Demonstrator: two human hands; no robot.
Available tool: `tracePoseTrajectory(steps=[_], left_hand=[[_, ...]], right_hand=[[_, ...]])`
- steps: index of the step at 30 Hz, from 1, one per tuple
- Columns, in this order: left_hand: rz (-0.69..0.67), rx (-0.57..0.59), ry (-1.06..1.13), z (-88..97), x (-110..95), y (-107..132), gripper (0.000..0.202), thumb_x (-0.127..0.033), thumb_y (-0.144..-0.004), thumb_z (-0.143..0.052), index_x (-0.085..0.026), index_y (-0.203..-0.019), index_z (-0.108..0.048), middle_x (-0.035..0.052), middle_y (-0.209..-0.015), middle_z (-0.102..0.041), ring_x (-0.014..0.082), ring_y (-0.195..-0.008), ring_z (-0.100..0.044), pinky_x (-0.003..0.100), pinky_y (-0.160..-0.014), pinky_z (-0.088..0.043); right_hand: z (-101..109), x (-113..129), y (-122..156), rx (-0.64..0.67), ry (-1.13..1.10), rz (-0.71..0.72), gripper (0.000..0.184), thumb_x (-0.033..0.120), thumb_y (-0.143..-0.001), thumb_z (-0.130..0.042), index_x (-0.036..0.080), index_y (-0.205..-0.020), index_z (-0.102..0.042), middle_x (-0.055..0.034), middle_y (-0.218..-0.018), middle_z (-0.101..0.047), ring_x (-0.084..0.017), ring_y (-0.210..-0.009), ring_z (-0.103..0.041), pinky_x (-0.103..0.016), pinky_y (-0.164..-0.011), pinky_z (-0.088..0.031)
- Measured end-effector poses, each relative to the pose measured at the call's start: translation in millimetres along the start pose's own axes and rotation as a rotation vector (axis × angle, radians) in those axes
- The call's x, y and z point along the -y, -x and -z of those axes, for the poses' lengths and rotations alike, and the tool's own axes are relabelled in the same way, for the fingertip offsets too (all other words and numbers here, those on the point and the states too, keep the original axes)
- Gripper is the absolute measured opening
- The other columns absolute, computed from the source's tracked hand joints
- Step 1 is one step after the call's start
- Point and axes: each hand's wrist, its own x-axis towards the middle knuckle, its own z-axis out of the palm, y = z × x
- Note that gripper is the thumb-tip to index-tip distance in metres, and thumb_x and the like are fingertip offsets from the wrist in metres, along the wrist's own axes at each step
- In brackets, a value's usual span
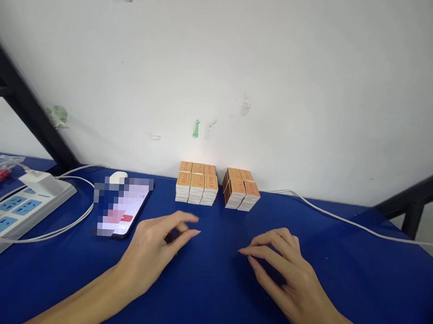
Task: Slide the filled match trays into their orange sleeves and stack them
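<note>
At the far left of the frame a white power strip [16,204] lies on the blue worktop [359,280], its cable looping toward a phone [125,210] with a lit screen and a white mouse [118,177] just behind it. Lower centre-left, the left hand [149,255] hovers low over the cloth, fingers [187,235] loosely spread and holding nothing. Above it, at mid-frame against the wall, the left stack of matchboxes [197,182] stands squared up in 2 rows of 3 columns. Just beside it, apart by a narrow gap, the right stack of matchboxes [241,188] sits turned slightly askew. Lower centre-right, the right hand [287,267] rests near the cloth, fingers curled open and empty. Both stacks look untouched; no box is lifted or opened yet, so the handling seems not to have begun.
</note>
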Motion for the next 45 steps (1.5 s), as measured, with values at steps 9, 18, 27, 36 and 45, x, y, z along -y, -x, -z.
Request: tracePoseTrajectory(steps=[9, 18, 27, 36, 45], left_hand=[[-0.006, -0.015, 0.023, -1.9, -2.6, 2.3, 0.019, -0.032, -0.111, -0.074, -0.023, -0.098, -0.084, -0.0022, -0.079, -0.079, 0.0103, -0.057, -0.065, 0.021, -0.054, -0.053], [-0.008, 0.047, 0.054, -3.4, -2.1, 5.4, 0.029, -0.035, -0.114, -0.07, -0.024, -0.091, -0.082, -0.0055, -0.065, -0.075, 0.0099, -0.052, -0.065, 0.021, -0.057, -0.055], [0.106, 0.155, 0.066, 0.8, -0.1, 1.9, 0.042, -0.048, -0.119, -0.059, -0.024, -0.091, -0.079, -0.0061, -0.07, -0.076, 0.0094, -0.057, -0.068, 0.021, -0.059, -0.053], [0.152, 0.197, 0.007, -1.1, -3.9, -1.1, 0.049, -0.058, -0.118, -0.054, -0.023, -0.09, -0.074, -0.0038, -0.071, -0.071, 0.0131, -0.061, -0.062, 0.028, -0.061, -0.044], [0.162, 0.223, -0.02, -2.0, -2.6, -0.5, 0.028, -0.045, -0.118, -0.054, -0.026, -0.115, -0.074, -0.0031, -0.087, -0.073, 0.014, -0.066, -0.061, 0.028, -0.062, -0.046]], right_hand=[[-0.3, 0.3, -5.1, -0.026, 0.087, 0.094, 0.026, 0.007, -0.114, -0.059, 0.022, -0.131, -0.072, -0.0075, -0.117, -0.07, -0.026, -0.108, -0.058, -0.043, -0.094, -0.04], [5.3, 7.6, -65.0, -0.137, 0.356, 0.23, 0.021, 0.012, -0.113, -0.062, 0.014, -0.129, -0.074, -0.0125, -0.116, -0.077, -0.03, -0.107, -0.06, -0.045, -0.091, -0.039], [-32.3, 3.1, -117.2, -0.069, 0.464, 0.154, 0.044, 0.017, -0.113, -0.057, 0.002, -0.154, -0.061, -0.022, -0.152, -0.073, -0.038, -0.132, -0.066, -0.054, -0.108, -0.044], [-44.4, -10.5, -120.0, -0.02, 0.483, 0.153, 0.045, 0.015, -0.112, -0.055, 0.007, -0.156, -0.064, -0.0212, -0.156, -0.072, -0.037, -0.139, -0.067, -0.059, -0.113, -0.044], [-44.6, -8.5, -120.8, -0.031, 0.473, 0.161, 0.047, 0.017, -0.11, -0.058, 0.009, -0.155, -0.066, -0.021, -0.153, -0.074, -0.037, -0.137, -0.068, -0.058, -0.114, -0.045]])
